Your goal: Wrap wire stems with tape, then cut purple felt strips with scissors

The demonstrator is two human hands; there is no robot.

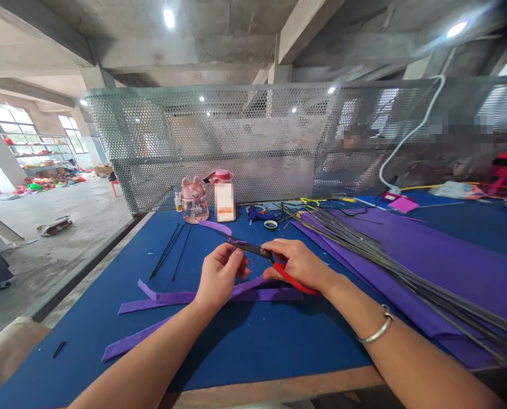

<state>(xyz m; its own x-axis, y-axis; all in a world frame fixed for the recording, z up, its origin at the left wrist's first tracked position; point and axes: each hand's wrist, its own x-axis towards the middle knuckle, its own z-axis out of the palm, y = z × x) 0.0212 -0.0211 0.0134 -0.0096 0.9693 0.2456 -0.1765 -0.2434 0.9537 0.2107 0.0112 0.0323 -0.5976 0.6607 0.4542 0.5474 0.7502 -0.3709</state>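
My right hand [294, 262] is closed round the red handles of a pair of scissors [294, 278], whose dark blades point left. Close beside it, my left hand [223, 270] pinches a thin purple strip [215, 226] near the blade tips; the strip's free end curls up and left. Whether the blades touch the strip is too small to tell. Below the hands, more purple strips [160, 299] lie on the blue table [253, 346], one passing under my left forearm.
Thin dark stems [166, 253] lie left of my hands. Behind stand a pink bottle [194, 201] and a second pink-lidded one [224, 196], beside a roll of tape [270, 225]. Long wires [390, 264] rest on purple sheets [462, 250] at right. A perforated metal screen [236, 136] backs the table.
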